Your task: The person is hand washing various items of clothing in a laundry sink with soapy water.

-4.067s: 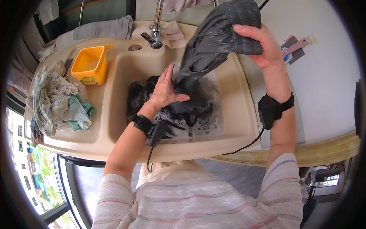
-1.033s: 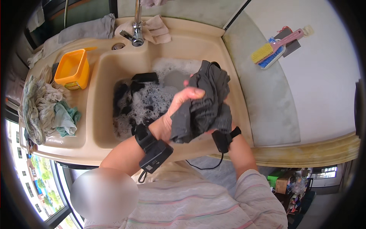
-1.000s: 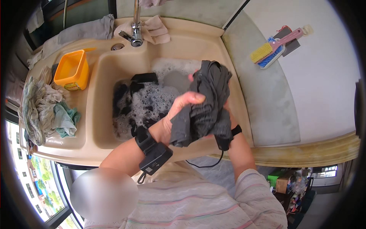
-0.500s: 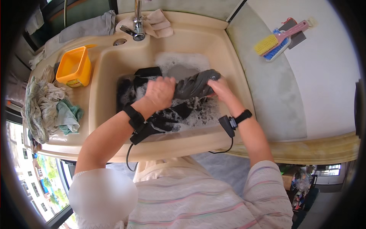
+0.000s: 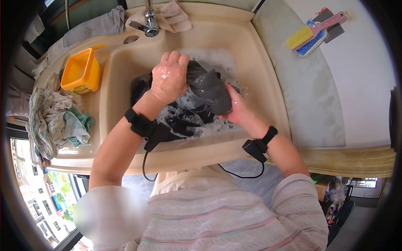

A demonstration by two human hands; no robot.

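Between my two hands hangs a wet dark grey cloth (image 5: 208,88), bunched up above the soapy water. My left hand (image 5: 169,77) grips its upper left end in a closed fist, with suds on the back of the hand. My right hand (image 5: 238,108) holds the cloth's right side, fingers curled partly behind it. Beneath, black fabric (image 5: 184,121) lies soaking in foamy water (image 5: 220,56) inside the beige sink (image 5: 264,75). The exact kind of garment cannot be made out.
A chrome tap (image 5: 150,25) stands at the back, beside a pinkish cloth (image 5: 176,16). On the left ledge are an orange plastic container (image 5: 81,71) and a heap of pale crumpled cloths (image 5: 52,113). Brushes (image 5: 307,37) hang on the right wall; cabled black devices (image 5: 146,127) are strapped to my wrists.
My left hand has risen toward the back of the sink, while my right has moved slightly down. The grey cloth went from a stretched twist to a looser bunch.
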